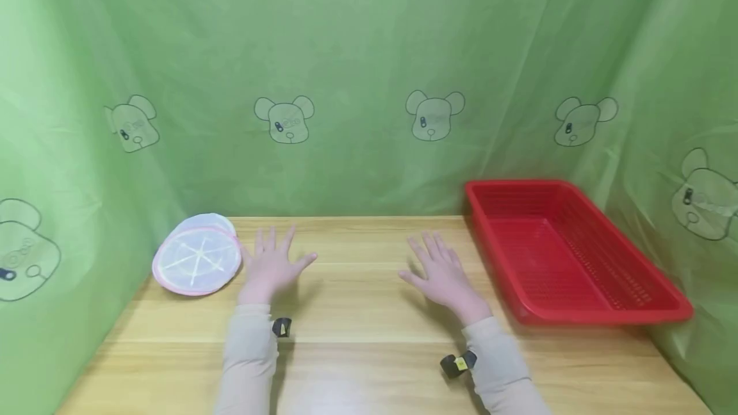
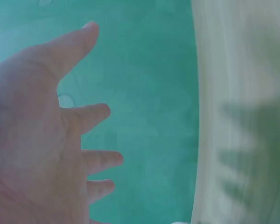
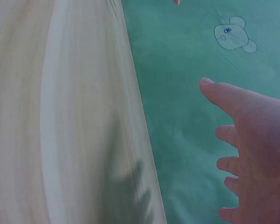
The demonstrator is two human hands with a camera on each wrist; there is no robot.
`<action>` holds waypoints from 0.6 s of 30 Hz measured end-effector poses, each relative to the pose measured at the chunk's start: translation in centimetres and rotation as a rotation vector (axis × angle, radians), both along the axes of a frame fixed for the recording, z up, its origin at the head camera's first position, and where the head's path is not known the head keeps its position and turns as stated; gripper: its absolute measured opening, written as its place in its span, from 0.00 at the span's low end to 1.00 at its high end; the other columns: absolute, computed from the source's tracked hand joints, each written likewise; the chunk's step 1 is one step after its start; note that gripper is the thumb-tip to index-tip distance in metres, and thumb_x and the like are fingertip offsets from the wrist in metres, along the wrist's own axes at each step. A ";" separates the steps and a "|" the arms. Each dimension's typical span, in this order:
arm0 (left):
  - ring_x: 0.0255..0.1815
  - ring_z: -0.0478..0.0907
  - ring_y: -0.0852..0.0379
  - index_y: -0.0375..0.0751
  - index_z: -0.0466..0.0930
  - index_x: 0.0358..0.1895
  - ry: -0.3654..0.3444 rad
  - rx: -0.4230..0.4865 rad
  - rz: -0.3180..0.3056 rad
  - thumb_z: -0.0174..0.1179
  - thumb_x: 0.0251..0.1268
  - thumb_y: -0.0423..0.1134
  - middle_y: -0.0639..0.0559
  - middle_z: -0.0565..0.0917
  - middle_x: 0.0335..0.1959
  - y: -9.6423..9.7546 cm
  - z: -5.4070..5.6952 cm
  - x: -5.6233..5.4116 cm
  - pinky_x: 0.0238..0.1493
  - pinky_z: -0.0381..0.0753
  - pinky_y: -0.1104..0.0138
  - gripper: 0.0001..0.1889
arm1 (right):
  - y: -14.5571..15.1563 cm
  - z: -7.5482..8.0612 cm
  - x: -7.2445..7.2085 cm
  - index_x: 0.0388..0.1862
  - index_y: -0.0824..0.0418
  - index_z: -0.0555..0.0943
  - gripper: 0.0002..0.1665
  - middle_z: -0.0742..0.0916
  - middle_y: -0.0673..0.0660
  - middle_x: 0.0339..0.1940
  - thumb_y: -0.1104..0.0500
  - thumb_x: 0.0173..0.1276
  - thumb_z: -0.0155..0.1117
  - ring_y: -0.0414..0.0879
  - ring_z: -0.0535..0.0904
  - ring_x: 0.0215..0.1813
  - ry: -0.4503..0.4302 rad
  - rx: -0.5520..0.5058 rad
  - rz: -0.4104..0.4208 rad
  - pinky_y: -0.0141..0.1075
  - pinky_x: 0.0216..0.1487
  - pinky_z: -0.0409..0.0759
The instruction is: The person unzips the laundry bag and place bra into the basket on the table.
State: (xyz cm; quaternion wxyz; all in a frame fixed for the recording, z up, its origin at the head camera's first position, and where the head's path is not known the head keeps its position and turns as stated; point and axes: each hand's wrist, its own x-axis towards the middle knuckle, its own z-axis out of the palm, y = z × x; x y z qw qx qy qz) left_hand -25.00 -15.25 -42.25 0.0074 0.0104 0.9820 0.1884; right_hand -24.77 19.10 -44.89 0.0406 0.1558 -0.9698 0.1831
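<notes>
My left hand [image 1: 270, 273] hovers over the wooden table with its fingers spread and holds nothing. Just to its left lie two round, pale discs with pink edging, one partly over the other; the front disc [image 1: 198, 261] bears white lines like spokes, and the rear disc [image 1: 214, 219] is mostly covered. My right hand [image 1: 446, 280] is also spread above the table, holding nothing, left of a red plastic basket [image 1: 524, 300]. Both wrist views show the palm side, the left hand [image 2: 37, 126] and the right hand [image 3: 266, 149], with bare fingers.
The wooden table [image 1: 357, 319] meets a green curtain [image 1: 357, 171] printed with bear heads at the back and both sides. The basket has raised, slotted walls and stands near the right edge. Each wrist wears a small black device, such as the right wrist's device [image 1: 458, 364].
</notes>
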 end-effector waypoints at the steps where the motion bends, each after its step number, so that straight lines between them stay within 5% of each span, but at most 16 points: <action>1: 0.79 0.28 0.32 0.57 0.42 0.79 -0.002 0.000 0.008 0.36 0.59 0.80 0.35 0.40 0.79 -0.3 0.1 0.1 0.69 0.24 0.28 0.49 | -0.2 -0.1 0.0 0.80 0.50 0.50 0.49 0.50 0.64 0.81 0.34 0.68 0.55 0.65 0.38 0.81 0.001 -0.001 0.004 0.68 0.76 0.40; 11: 0.77 0.25 0.29 0.54 0.41 0.79 -0.029 0.069 0.059 0.37 0.60 0.78 0.32 0.37 0.79 -3.1 1.3 1.2 0.67 0.24 0.26 0.49 | -1.5 0.2 0.1 0.79 0.51 0.52 0.49 0.52 0.66 0.80 0.34 0.67 0.56 0.65 0.41 0.80 0.001 -0.009 0.029 0.67 0.76 0.42; 18: 0.77 0.30 0.27 0.52 0.40 0.79 0.003 0.061 0.077 0.34 0.63 0.77 0.30 0.38 0.78 -4.5 1.0 1.4 0.67 0.30 0.24 0.48 | -2.9 0.3 0.1 0.79 0.52 0.51 0.49 0.53 0.66 0.80 0.34 0.67 0.56 0.65 0.42 0.80 -0.001 -0.022 0.061 0.66 0.77 0.43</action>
